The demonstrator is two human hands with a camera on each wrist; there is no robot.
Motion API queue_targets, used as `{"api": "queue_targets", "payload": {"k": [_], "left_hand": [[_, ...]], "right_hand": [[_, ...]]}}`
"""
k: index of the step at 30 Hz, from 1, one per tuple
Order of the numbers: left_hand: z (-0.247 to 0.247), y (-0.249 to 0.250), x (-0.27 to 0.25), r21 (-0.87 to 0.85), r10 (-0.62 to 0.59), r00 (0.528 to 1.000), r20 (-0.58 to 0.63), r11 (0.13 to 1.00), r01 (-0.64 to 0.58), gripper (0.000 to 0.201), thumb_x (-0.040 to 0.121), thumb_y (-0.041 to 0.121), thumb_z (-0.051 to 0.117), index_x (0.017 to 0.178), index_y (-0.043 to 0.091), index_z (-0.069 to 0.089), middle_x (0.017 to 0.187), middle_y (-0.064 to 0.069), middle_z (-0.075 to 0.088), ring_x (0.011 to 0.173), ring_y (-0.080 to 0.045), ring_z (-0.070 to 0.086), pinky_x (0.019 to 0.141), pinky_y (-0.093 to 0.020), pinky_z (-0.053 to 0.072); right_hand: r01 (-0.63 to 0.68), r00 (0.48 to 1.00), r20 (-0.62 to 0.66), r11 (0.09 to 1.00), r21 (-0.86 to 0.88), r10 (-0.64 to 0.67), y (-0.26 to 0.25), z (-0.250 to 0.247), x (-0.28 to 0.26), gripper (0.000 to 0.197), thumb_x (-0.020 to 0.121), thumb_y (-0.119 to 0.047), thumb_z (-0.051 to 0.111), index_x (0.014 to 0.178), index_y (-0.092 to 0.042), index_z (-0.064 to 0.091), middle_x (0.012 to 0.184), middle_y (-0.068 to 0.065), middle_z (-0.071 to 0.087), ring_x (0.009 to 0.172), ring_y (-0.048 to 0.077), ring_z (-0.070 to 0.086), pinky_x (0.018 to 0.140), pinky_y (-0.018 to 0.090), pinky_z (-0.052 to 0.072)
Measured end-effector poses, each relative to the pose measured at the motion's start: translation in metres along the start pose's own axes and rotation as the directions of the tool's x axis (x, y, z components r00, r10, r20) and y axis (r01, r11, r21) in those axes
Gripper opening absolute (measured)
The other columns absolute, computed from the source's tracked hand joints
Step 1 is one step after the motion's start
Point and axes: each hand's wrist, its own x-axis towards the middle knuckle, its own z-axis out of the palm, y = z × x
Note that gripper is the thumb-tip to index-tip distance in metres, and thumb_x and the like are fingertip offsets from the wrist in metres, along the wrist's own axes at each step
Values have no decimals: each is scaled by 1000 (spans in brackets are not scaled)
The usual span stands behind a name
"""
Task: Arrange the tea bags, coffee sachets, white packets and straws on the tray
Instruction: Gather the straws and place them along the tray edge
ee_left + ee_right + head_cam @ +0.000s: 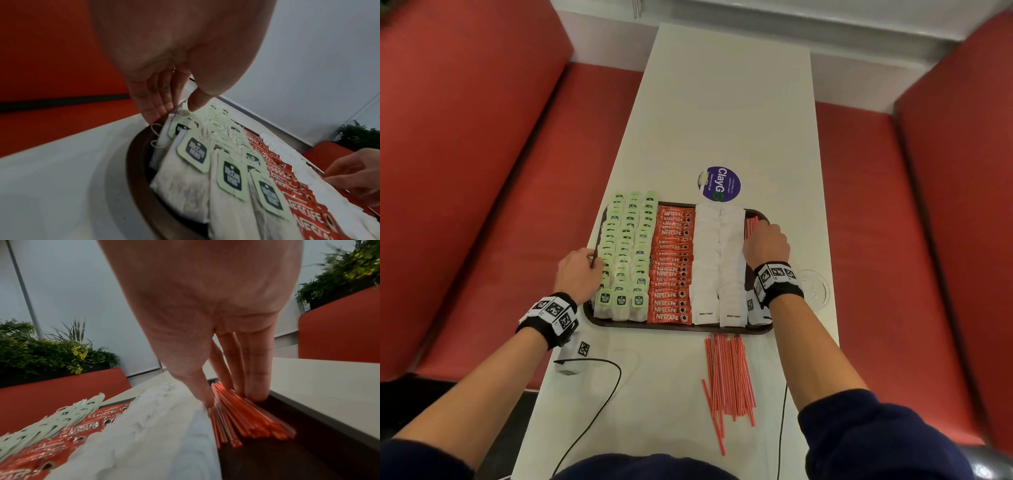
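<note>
A dark brown tray (678,329) holds columns of green-tagged tea bags (625,253), red coffee sachets (671,267) and white packets (719,260). A bundle of red straws (750,222) lies along its right side. My right hand (767,243) is over that bundle. In the right wrist view my right hand (230,400) has its thumb beside the white packets (154,426) and holds the straws (246,421). My left hand (578,270) rests at the tray's left rim. Its straight fingers (156,107) touch the rim (135,162) beside the tea bags (195,151).
A loose pile of red straws (729,377) lies on the white table in front of the tray. A purple round sticker (720,184) sits behind the tray. Red bench seats (482,205) flank the narrow table. A small white box (571,356) and black cables lie near the front left.
</note>
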Motion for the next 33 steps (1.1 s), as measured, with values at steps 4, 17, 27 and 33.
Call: {"api": "queue_targets", "payload": {"k": [4, 17, 27, 33], "left_hand": [[0, 1, 0, -11, 4, 1000, -7, 1000, -4, 20, 105, 17, 57, 108, 3, 71, 97, -16, 74, 95, -38, 68, 89, -44, 51], [-18, 52, -84, -155, 298, 953, -62, 940, -304, 26, 107, 19, 62, 132, 15, 67, 125, -1, 69, 111, -14, 66, 101, -34, 53], [34, 63, -187, -251, 549, 777, 310, 835, -490, 15, 105, 18, 60, 106, 26, 74, 83, 13, 74, 79, -5, 71, 80, -38, 60], [38, 41, -201, -212, 484, 798, 360, 875, -435, 17, 103, 18, 59, 103, 27, 74, 79, 13, 75, 77, -5, 72, 81, -38, 60]], "right_hand": [[5, 1000, 2, 1000, 7, -5, -1, 4, -5, 35, 107, -13, 56, 140, -3, 55, 138, 20, 59, 125, 38, 62, 98, 44, 53], [129, 978, -204, 908, 399, -49, -8, -66, -131, 29, 104, -39, 64, 123, -18, 68, 106, 0, 74, 94, 26, 69, 76, 35, 47], [16, 991, 127, 986, 169, -38, 43, 16, -254, 45, 112, -52, 40, 115, -13, 63, 114, 13, 69, 99, 32, 68, 88, 44, 58], [5, 998, 69, 997, -81, 1, 55, 72, -289, 66, 108, -66, 40, 141, -9, 45, 132, 12, 54, 116, 33, 62, 81, 44, 55]]}}
